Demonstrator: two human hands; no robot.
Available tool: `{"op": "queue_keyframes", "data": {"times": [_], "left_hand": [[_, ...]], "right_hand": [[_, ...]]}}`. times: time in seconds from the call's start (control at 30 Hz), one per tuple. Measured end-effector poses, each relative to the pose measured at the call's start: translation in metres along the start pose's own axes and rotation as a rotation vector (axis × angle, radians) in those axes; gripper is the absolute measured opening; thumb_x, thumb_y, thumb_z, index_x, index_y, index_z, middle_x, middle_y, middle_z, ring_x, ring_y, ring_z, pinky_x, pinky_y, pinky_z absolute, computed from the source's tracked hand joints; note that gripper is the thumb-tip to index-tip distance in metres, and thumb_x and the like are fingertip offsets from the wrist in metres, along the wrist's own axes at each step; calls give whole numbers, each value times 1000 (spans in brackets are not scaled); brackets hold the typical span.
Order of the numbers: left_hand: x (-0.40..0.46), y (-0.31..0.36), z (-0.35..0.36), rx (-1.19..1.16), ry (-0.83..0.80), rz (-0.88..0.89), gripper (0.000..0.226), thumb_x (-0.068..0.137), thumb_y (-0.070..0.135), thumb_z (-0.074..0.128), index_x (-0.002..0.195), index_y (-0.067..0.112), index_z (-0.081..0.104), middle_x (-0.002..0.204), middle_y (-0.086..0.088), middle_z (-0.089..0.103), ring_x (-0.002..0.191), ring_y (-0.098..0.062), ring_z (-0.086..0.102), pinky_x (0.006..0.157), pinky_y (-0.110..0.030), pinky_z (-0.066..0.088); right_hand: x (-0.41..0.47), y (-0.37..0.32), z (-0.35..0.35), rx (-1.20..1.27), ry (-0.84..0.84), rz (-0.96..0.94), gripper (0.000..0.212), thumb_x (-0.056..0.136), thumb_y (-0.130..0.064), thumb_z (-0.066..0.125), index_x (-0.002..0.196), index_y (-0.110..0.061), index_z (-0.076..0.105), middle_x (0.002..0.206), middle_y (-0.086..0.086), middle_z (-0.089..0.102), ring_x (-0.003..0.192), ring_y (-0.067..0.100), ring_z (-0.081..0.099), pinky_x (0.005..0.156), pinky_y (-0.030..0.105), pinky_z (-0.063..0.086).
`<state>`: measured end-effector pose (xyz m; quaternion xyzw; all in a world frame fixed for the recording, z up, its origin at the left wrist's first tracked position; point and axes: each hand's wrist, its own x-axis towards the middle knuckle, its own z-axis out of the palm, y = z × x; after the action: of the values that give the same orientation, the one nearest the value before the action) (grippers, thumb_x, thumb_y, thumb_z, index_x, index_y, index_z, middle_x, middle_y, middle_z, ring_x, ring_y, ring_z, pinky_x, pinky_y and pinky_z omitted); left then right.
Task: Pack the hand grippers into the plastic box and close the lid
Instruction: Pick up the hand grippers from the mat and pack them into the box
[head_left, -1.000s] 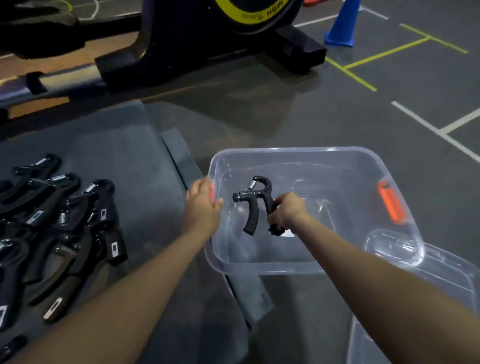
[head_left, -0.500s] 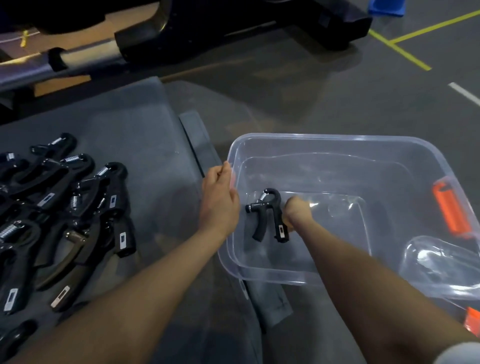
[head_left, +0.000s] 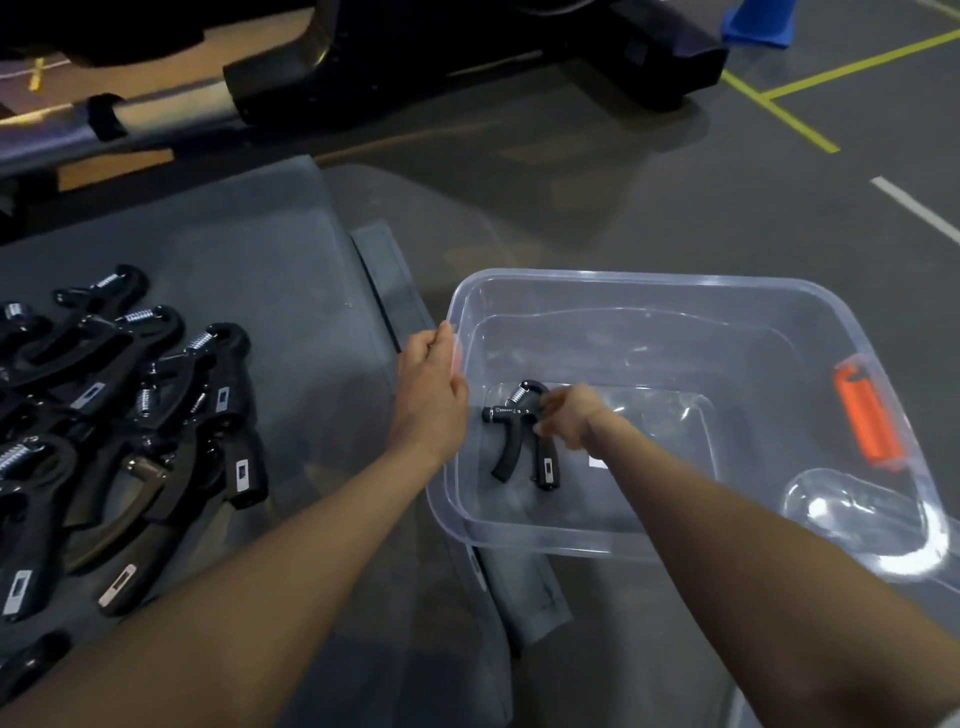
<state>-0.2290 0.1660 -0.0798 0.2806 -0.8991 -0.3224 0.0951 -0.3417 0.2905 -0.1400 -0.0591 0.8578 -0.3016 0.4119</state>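
A clear plastic box stands on the floor, with an orange latch on its right side. One black hand gripper lies flat on the box's bottom, near the left wall. My right hand is down inside the box, its fingers pinching the top of that gripper's right handle. My left hand grips the box's left rim. Several more black hand grippers lie in a pile on the grey mat at the left. The clear lid lies against the box's front right corner.
A black exercise machine's base stretches across the top, behind the mat and box. A blue cone stands at the top right. Yellow and white lines mark the dark floor to the right of the box.
My right hand has lowered the hand gripper to the box's bottom, where it now lies flat. My left hand stays on the left rim. The view has tilted down and left.
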Motion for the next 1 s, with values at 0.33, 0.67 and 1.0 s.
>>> {"op": "queue_keyframes", "data": {"times": [0.33,0.67,1.0], "left_hand": [[-38,-18,-96,-11,-26,-51,40,90,12,53,130,4,51,131,-16,49,120,-31,53,105,-34,39],[-103,-109,-191,35,65,-206,41,87,13,59,128,12,53,126,-10,51,118,-27,53,102,-35,41],[-125,-182,-198,-6,60,-313,38,88,14,59,126,11,54,128,-7,50,117,-21,55,102,-33,44]], "right_hand": [[-94,-110,-7,104,256,-348,32,84,-12,69,114,-2,64,93,4,57,88,14,52,79,20,37],[-140,-175,126,74,105,-354,40,82,-14,72,117,3,61,94,8,55,88,16,50,81,26,42],[-113,-166,210,95,16,-165,39,82,-25,71,105,6,64,89,12,63,82,23,60,75,30,48]]}}
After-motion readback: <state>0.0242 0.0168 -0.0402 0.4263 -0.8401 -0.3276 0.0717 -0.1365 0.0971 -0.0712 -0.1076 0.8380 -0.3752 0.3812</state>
